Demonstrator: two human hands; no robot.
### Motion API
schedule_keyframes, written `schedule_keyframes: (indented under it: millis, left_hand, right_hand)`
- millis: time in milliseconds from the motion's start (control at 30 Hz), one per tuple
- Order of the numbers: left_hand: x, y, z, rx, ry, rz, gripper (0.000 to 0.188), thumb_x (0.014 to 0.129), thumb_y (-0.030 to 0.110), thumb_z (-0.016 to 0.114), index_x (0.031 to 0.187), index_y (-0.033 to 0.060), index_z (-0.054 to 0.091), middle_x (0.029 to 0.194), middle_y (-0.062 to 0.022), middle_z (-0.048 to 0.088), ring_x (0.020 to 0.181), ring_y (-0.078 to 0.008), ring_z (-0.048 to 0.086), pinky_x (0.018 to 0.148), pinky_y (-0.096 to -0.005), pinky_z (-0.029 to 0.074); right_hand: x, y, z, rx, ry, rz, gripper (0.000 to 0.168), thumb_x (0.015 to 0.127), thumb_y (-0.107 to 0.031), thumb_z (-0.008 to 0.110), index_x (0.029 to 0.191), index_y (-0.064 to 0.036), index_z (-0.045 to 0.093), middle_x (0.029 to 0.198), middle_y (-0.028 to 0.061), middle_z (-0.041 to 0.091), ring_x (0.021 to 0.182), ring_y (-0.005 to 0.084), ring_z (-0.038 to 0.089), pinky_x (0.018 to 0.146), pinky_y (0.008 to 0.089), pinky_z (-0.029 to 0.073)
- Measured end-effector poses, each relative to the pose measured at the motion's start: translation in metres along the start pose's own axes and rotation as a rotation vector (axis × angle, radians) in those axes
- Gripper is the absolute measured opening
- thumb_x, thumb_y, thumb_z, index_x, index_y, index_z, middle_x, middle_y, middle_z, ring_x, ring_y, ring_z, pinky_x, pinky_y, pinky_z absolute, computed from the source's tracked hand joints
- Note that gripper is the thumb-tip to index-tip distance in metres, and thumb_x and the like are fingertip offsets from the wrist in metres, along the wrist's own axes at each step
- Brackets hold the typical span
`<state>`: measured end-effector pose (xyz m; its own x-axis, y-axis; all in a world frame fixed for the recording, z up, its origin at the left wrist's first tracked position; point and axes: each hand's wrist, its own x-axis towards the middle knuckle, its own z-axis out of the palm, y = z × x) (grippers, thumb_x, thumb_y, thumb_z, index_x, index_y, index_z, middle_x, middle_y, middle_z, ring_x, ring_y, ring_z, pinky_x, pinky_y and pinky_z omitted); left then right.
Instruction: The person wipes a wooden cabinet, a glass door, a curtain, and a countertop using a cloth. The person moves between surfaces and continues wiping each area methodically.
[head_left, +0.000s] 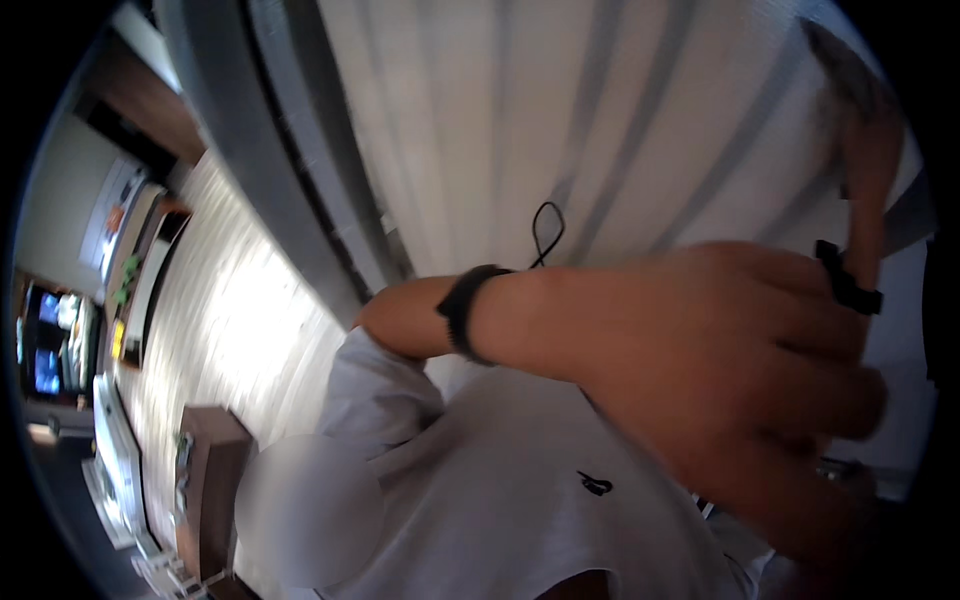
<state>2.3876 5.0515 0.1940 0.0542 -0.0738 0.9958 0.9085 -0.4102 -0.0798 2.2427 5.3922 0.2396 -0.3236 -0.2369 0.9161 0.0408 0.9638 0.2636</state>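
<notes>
My left hand (720, 360) fills the right of the head view, its back towards the camera and its fingers curled. Whether it grips anything is hidden. A black wristband (472, 315) circles its wrist. Touching or overlapping the fingers is a small black band or clip (847, 281). Below them, a dark shiny item (836, 469) shows partly. Just above the wrist, a thin black cord (549, 229) forms a loop. A blurred, skin-toned shape (874, 157) rises at the right rim; whether it is my right hand or arm cannot be told.
A pale surface with grey stripes (487, 135) lies beyond the arm, edged by a grey frame (292, 150). At left are a bright floor (247, 300), a brown cabinet (214, 450), a long counter (142, 277) and a lit screen (52, 337). A light grey shirt (495, 465) spans the bottom.
</notes>
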Motion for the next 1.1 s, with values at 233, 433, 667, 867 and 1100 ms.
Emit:
schedule_keyframes:
  millis: [233,433,667,867,1100]
  left_hand:
    - [-0.029,-0.05,-0.179,0.156,-0.254,-0.398,0.017,0.083,-0.002,0.065,0.099,0.0028,0.067,0.098,-0.0129,0.072,0.087,-0.0277,0.07,0.079,-0.0357,0.055]
    - [-0.114,-0.086,-0.223,0.246,-0.264,-0.911,0.015,0.092,-0.003,0.062,0.106,0.0004,0.066,0.102,-0.011,0.071,0.096,-0.0229,0.069,0.089,-0.0337,0.054]
    - [-0.19,-0.055,-0.246,0.328,-0.205,-1.286,0.028,0.097,0.008,0.068,0.124,0.0022,0.062,0.111,-0.0101,0.072,0.104,-0.0218,0.069,0.097,-0.0365,0.054]
    - [-0.215,0.006,-0.256,0.385,-0.165,-1.558,0.048,0.094,0.024,0.077,0.132,-0.0017,0.061,0.113,-0.0131,0.073,0.111,-0.0274,0.069,0.1,-0.0379,0.052]
    - [-0.207,0.044,-0.281,0.181,-0.269,-1.677,0.04,0.095,0.031,0.076,0.115,-0.003,0.071,0.108,-0.0096,0.075,0.1,-0.0181,0.069,0.091,-0.0339,0.054]
  right_hand:
    - [-0.082,-0.191,0.023,0.294,-0.147,0.097,0.069,0.079,0.0,0.069,0.144,-0.023,0.062,0.132,0.0155,0.053,0.122,0.0355,0.049,0.106,0.0497,0.043]
    - [-0.164,-0.316,0.022,0.498,-0.451,0.156,0.073,0.065,0.004,0.069,0.133,-0.023,0.07,0.121,0.0094,0.059,0.11,0.0309,0.057,0.094,0.0414,0.049]
    - [-0.179,-0.371,0.018,1.176,-0.747,0.84,0.041,0.089,-0.003,0.073,0.129,-0.004,0.066,0.121,0.013,0.067,0.106,0.0245,0.066,0.095,0.0347,0.05]
    - [-0.19,-0.422,0.004,1.619,-0.715,0.938,0.033,0.097,-0.014,0.071,0.126,0.0,0.063,0.116,0.0092,0.066,0.104,0.0188,0.065,0.09,0.0324,0.051]
    - [-0.198,-0.457,-0.007,1.692,-0.821,0.8,0.03,0.103,-0.024,0.064,0.123,-0.002,0.062,0.114,0.008,0.062,0.101,0.0192,0.062,0.088,0.0328,0.05]
